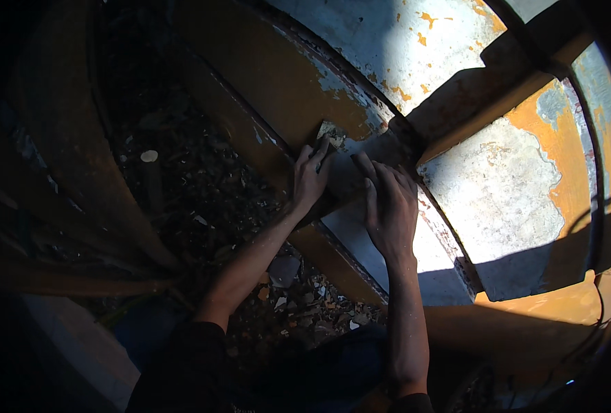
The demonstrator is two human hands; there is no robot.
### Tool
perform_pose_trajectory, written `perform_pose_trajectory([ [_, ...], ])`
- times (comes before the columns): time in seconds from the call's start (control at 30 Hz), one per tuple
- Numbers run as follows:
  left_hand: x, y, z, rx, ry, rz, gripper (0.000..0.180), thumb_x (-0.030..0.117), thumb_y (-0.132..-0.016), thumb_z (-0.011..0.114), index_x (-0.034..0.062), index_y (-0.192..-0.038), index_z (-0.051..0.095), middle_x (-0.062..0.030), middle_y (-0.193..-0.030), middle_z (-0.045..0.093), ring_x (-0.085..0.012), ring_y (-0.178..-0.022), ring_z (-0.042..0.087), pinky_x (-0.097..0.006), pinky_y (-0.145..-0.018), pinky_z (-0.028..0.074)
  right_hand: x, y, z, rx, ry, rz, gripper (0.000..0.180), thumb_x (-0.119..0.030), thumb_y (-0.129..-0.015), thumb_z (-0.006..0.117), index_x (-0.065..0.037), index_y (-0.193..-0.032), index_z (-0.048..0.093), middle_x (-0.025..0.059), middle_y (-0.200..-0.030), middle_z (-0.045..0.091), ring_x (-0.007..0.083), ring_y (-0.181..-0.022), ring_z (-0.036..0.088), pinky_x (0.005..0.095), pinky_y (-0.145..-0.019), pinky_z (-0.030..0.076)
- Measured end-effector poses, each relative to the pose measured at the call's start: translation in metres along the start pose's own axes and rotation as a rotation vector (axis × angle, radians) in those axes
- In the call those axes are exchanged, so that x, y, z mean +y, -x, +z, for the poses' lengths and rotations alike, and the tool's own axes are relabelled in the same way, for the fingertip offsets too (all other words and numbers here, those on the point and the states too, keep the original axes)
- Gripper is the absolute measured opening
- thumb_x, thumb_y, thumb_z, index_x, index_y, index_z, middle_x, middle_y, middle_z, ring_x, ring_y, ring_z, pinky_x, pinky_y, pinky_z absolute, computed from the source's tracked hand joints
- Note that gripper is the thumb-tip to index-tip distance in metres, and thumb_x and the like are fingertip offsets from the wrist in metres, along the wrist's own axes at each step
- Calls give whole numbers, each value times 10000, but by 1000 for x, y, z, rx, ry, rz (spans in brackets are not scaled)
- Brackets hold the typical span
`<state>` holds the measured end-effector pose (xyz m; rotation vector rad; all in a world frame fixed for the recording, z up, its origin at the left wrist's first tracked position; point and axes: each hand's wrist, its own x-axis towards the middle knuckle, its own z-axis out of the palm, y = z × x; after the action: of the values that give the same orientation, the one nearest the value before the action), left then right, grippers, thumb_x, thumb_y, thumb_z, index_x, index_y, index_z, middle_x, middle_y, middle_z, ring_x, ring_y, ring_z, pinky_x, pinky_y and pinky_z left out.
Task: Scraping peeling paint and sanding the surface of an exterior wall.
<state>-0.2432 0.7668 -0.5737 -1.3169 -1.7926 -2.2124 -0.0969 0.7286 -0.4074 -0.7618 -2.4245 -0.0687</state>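
A broad, curved shell in flaking orange and white paint is lying before the person, both hands probably bearing on it for steadiness. A small, pale, mottled flat piece is sitting against its orange surface, at the fingertips of the left hand. That hand is holding its fingers bent, narrowly spread; pinching or merely pressing, cannot tell. The right hand is lying half-curled, palm hidden; cannot tell any hold.
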Motion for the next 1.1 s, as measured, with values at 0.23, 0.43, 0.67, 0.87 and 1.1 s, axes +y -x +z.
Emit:
perform_pose_trajectory([
  [0.23, -7, 4, 3, 33, 1, 40, 444, 100, -921, 670, -1, -1346, 586, -220, -908, 576, -347, -806, 602, -412, -697, 483, -10, -3, 12, -2, -4, 13, 308, -103, -902, 642, -25, -1200, 650, 198, -1107, 683, 366, -1098, 627, 472, -1040, 441],
  [0.43, 42, -64, 5, 93, 29, 28, 441, 145, -932, 672, 1, -1341, 593, -231, -891, 567, -369, -808, 591, -424, -703, 483, -2, 2, 1, -6, 11, -1, 317, -120, -914, 642, -25, -1216, 649, 200, -1160, 677, 391, -1131, 608, 475, -1031, 449],
  [0.67, -28, 20, 1, 1, -7, -40, 426, 79, -906, 689, -1, -1317, 610, -211, -861, 539, -359, -790, 569, -423, -685, 461, -1, 0, 2, 2, -59, 27, 308, -106, -919, 632, -8, -1210, 647, 212, -1156, 675, 403, -1173, 594, 465, -1048, 448],
  [0.87, -34, 32, 5, 8, 0, -7, 459, 64, -882, 713, -2, -1323, 604, -203, -835, 532, -357, -772, 567, -420, -681, 457, -2, -2, 4, 23, -60, 14, 295, -99, -921, 630, -2, -1198, 654, 204, -1134, 682, 376, -1125, 622, 468, -1050, 445],
  [1.1, -47, 44, 4, -35, -25, 26, 483, 14, -877, 698, 23, -1348, 595, -186, -850, 521, -330, -779, 560, -406, -669, 448, -2, -4, 3, 35, -52, -36, 291, -95, -919, 629, -26, -1200, 665, 180, -1141, 688, 360, -1099, 635, 473, -1048, 446],
])
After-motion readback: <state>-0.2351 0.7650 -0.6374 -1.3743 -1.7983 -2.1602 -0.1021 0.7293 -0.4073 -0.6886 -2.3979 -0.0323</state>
